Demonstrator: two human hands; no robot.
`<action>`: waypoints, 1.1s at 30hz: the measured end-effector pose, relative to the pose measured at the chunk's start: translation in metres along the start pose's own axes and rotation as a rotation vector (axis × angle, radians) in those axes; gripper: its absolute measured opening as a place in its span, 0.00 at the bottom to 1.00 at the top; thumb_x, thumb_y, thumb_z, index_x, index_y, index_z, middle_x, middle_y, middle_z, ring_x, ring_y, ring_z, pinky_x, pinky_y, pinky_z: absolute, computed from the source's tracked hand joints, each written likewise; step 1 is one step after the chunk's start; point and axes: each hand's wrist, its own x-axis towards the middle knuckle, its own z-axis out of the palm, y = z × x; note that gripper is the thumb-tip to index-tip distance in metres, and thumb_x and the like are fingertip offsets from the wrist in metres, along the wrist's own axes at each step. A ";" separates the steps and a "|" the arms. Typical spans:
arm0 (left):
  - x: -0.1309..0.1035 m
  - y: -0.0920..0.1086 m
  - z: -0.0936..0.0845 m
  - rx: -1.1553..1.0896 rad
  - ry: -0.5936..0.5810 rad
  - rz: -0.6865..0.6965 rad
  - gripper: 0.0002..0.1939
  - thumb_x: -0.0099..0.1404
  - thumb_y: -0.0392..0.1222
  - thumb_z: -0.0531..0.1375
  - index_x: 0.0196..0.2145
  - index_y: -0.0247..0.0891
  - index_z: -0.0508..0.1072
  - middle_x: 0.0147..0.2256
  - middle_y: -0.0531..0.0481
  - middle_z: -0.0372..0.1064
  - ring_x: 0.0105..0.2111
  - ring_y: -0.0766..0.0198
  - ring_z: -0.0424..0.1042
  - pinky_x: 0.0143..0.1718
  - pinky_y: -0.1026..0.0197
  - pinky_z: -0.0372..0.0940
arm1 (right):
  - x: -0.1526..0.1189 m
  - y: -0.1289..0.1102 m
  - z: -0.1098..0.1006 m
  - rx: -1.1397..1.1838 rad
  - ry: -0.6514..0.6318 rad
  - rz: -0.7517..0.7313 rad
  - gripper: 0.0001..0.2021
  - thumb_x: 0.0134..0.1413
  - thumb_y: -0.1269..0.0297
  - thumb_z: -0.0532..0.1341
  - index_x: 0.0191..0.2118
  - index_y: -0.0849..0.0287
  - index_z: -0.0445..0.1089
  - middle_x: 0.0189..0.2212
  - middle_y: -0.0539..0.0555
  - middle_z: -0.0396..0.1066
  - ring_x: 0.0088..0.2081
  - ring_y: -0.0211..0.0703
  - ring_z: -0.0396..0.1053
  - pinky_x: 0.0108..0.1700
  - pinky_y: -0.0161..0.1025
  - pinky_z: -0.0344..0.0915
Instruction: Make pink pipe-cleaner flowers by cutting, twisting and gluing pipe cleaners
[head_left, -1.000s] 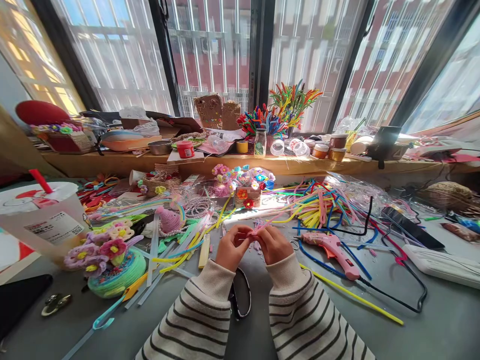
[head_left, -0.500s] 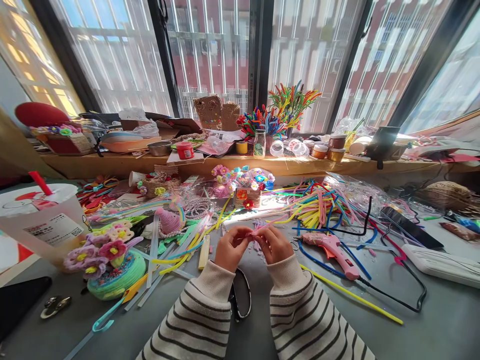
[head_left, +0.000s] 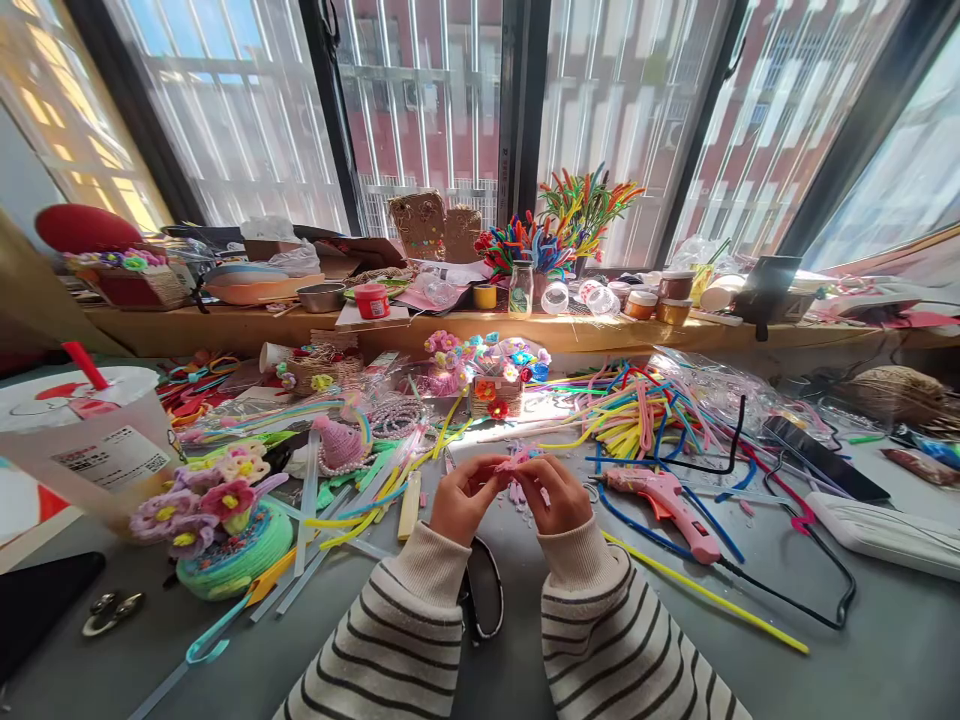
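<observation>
In the head view, the left hand (head_left: 459, 500) and the right hand (head_left: 561, 497) meet above the middle of the grey counter (head_left: 519, 665). Each grip is closed to a pinch, thumb against fingers, on a small pink fuzzy piece (head_left: 513, 461) between the two sets of fingertips; the fingers partly hide it. Pink scraps (head_left: 519, 493) lie on the counter beneath. Between the striped sleeves (head_left: 405, 640), nearer the counter's front edge, is a dark oval object (head_left: 486, 590) with a pale rim.

Just right of the right hand rests a pink glue gun (head_left: 664, 503), its nozzle toward the hands; a yellow stem (head_left: 712, 593) slants toward the front right corner. Toward the far edge lies a heap of coloured stems (head_left: 637, 420). Toward the left edge, a lidded cup (head_left: 112, 455) stands behind knitted flowers (head_left: 201, 505) on a green base.
</observation>
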 end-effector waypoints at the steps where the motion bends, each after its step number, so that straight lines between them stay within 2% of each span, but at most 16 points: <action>1: 0.000 0.000 0.000 0.003 0.008 0.006 0.11 0.45 0.39 0.60 0.29 0.34 0.70 0.29 0.48 0.70 0.30 0.64 0.68 0.34 0.61 0.64 | 0.000 0.001 0.000 -0.016 0.005 0.004 0.05 0.50 0.68 0.51 0.28 0.59 0.63 0.22 0.51 0.63 0.25 0.35 0.60 0.27 0.31 0.58; 5: -0.001 0.001 0.000 0.036 0.022 0.028 0.10 0.45 0.39 0.60 0.28 0.34 0.72 0.29 0.48 0.70 0.30 0.64 0.68 0.34 0.62 0.65 | -0.001 0.002 0.001 -0.141 -0.018 0.007 0.07 0.50 0.63 0.51 0.26 0.59 0.61 0.21 0.51 0.62 0.23 0.36 0.59 0.25 0.31 0.57; 10: -0.001 0.006 0.001 0.076 0.016 0.060 0.08 0.46 0.38 0.59 0.27 0.36 0.73 0.29 0.49 0.70 0.29 0.64 0.68 0.32 0.64 0.65 | 0.001 0.000 -0.002 -0.268 -0.110 -0.019 0.09 0.52 0.63 0.49 0.28 0.59 0.62 0.24 0.52 0.62 0.27 0.38 0.60 0.28 0.32 0.57; 16: -0.001 0.004 0.000 0.122 -0.016 0.138 0.07 0.47 0.37 0.58 0.27 0.36 0.73 0.27 0.48 0.69 0.28 0.65 0.67 0.30 0.64 0.65 | 0.003 -0.002 -0.007 -0.193 -0.168 -0.089 0.09 0.53 0.68 0.48 0.28 0.59 0.63 0.25 0.53 0.64 0.30 0.39 0.61 0.32 0.33 0.57; 20: -0.001 0.001 -0.003 0.191 -0.037 0.225 0.07 0.49 0.36 0.56 0.28 0.36 0.73 0.27 0.48 0.68 0.29 0.64 0.67 0.29 0.64 0.64 | 0.004 -0.004 -0.008 -0.119 -0.194 -0.033 0.09 0.53 0.68 0.48 0.29 0.59 0.63 0.26 0.52 0.64 0.30 0.38 0.61 0.32 0.33 0.57; 25: 0.001 0.000 -0.005 0.341 -0.005 0.407 0.09 0.51 0.34 0.55 0.31 0.36 0.72 0.28 0.47 0.67 0.30 0.65 0.66 0.31 0.63 0.63 | 0.003 -0.007 -0.006 -0.125 -0.114 0.058 0.07 0.51 0.66 0.50 0.29 0.59 0.63 0.24 0.52 0.63 0.28 0.38 0.60 0.30 0.33 0.58; 28: 0.000 0.002 -0.004 0.470 0.042 0.514 0.09 0.50 0.32 0.55 0.30 0.37 0.72 0.28 0.48 0.67 0.30 0.65 0.66 0.33 0.62 0.63 | 0.001 -0.005 -0.004 -0.121 -0.046 0.044 0.05 0.49 0.65 0.53 0.30 0.60 0.62 0.24 0.53 0.63 0.27 0.38 0.60 0.29 0.34 0.58; 30: 0.000 0.003 -0.003 0.489 0.048 0.525 0.08 0.50 0.33 0.55 0.30 0.37 0.71 0.28 0.48 0.66 0.30 0.65 0.66 0.32 0.62 0.63 | 0.000 -0.002 -0.003 -0.091 0.014 0.002 0.04 0.48 0.67 0.53 0.29 0.60 0.63 0.24 0.53 0.63 0.27 0.38 0.60 0.29 0.34 0.59; 33: -0.002 0.003 0.000 0.367 0.039 0.420 0.11 0.50 0.34 0.56 0.34 0.36 0.68 0.32 0.47 0.66 0.32 0.65 0.67 0.34 0.61 0.64 | -0.001 0.000 -0.001 -0.032 0.084 -0.013 0.04 0.48 0.70 0.52 0.27 0.59 0.63 0.23 0.52 0.63 0.25 0.36 0.60 0.27 0.33 0.59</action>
